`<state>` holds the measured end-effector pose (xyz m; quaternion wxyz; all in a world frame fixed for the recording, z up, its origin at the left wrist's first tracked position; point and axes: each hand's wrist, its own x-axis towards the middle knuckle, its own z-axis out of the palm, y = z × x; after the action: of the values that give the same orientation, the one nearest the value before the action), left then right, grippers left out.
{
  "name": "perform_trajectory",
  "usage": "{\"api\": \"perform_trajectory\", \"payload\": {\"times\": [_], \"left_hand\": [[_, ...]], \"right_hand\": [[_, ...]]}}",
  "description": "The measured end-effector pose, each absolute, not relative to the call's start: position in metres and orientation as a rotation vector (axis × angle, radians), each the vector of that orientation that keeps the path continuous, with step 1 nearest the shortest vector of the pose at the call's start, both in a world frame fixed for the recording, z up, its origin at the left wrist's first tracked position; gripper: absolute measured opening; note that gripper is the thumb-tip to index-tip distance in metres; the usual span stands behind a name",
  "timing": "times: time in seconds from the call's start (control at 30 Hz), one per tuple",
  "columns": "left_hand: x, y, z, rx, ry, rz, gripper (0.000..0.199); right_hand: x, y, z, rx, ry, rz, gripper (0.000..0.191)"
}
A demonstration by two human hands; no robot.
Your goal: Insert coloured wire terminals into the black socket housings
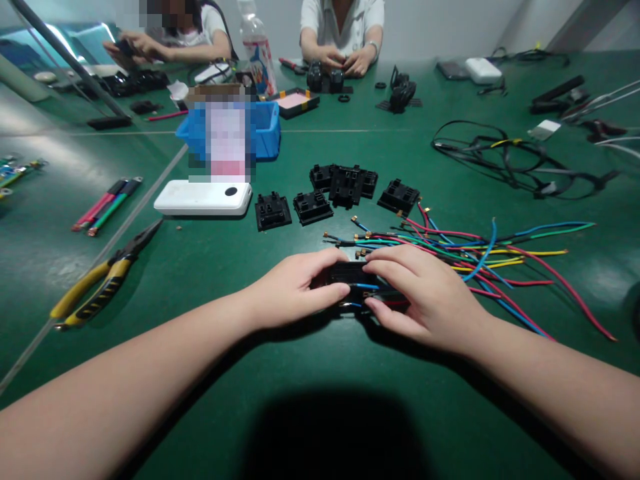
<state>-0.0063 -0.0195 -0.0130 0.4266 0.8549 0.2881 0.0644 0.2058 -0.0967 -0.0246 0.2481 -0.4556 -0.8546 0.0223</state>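
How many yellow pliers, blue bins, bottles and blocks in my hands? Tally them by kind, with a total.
Yellow pliers: 1
Blue bin: 1
Bottle: 1
Held block: 1
Total: 4

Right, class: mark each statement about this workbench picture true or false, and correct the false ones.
1. Both hands, left hand and right hand, hold one black connector block. True.
2. The yellow-handled pliers lie right of the hands. False: they lie to the left.
3. The loose coloured wires spread to the right. True.
4. The white power bank sits inside the blue bin. False: it lies on the green table in front of the bin.
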Motion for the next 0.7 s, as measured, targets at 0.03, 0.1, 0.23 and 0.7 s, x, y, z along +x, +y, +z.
{"api": "perform_trajectory", "payload": {"times": [0.03, 0.1, 0.23, 0.7], "left_hand": [[-0.0066, -0.0194, -0.0128, 2.106, 0.71, 0.166, 0.03], [-0.0071, -0.0193, -0.0127, 2.055, 0.695, 0.182, 0.031], [-0.0074, -0.0196, -0.0134, 1.997, 0.688, 0.198, 0.029], [-0.0035, -0.0221, -0.0125, 2.092, 0.762, 0.174, 0.026]], "right_hand": [[0.2056, -0.0968, -0.0246, -1.237, -2.331, 0.065, 0.027], [0.2051, -0.0968, -0.0248, -1.225, -2.336, 0.069, 0.027], [0.2049, -0.0962, -0.0254, -1.226, -2.357, 0.049, 0.03], [0.2035, -0.0969, -0.0264, -1.296, -2.39, 0.021, 0.033]]}}
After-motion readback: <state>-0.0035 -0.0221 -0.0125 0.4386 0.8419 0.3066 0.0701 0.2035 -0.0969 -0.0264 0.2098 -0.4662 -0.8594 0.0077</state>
